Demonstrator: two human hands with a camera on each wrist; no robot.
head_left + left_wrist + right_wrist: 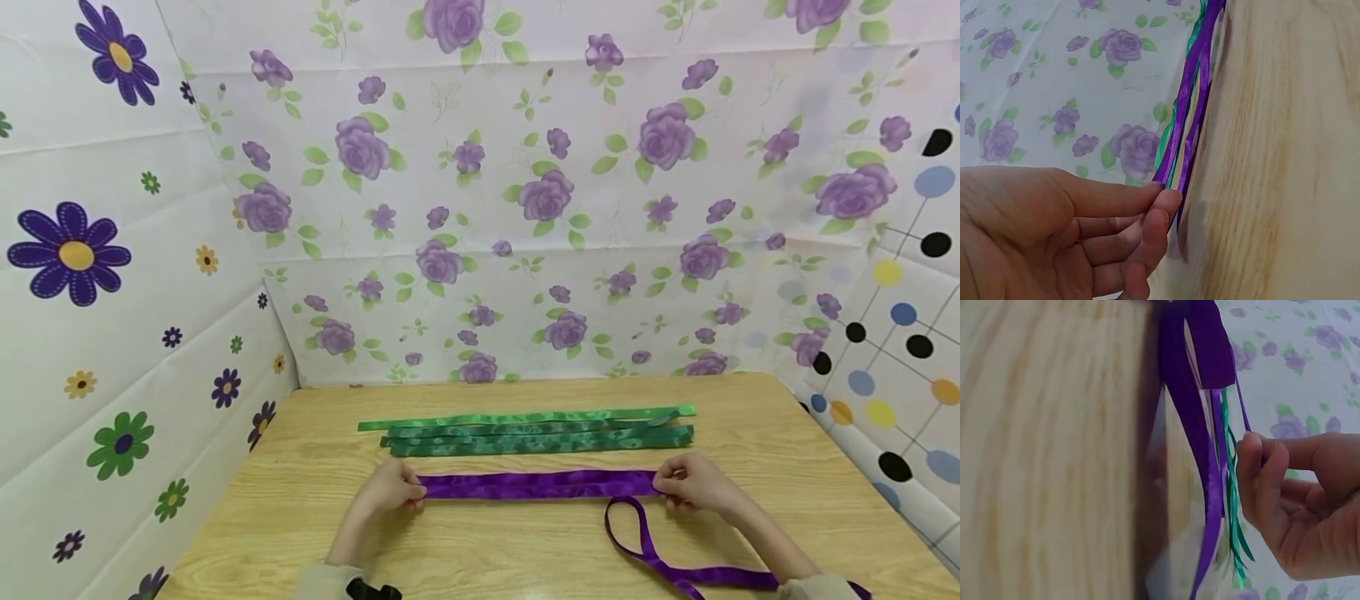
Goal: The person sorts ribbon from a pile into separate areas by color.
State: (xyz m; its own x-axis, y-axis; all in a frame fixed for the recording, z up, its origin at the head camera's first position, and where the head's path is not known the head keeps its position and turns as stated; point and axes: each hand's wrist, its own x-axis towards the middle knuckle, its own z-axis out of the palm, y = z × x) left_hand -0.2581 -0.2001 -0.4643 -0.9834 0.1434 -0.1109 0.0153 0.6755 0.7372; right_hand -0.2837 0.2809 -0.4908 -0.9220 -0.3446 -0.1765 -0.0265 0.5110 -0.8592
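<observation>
A purple satin ribbon [536, 485] stretches straight across the table in overlapping lengths, held between both hands. My left hand [393, 486] pinches its left end between thumb and fingertips, which the left wrist view shows close up. At the right end my right hand [693, 482] pinches the ribbon with thumb and fingers. A loose purple tail [652, 557] makes a loop below the right hand and runs under the right forearm. In the right wrist view, ribbon [1197, 444] hangs beside the fingers. Some of the pinched ends are hidden by the fingers.
Just behind the purple ribbon lie several dark green ribbon lengths [540, 440], with a brighter green ribbon [525, 417] at the back. All rest on a wooden table [300, 467]. Flowered cloth [555, 250] walls off the back and left; dotted cloth [900, 358] stands at right.
</observation>
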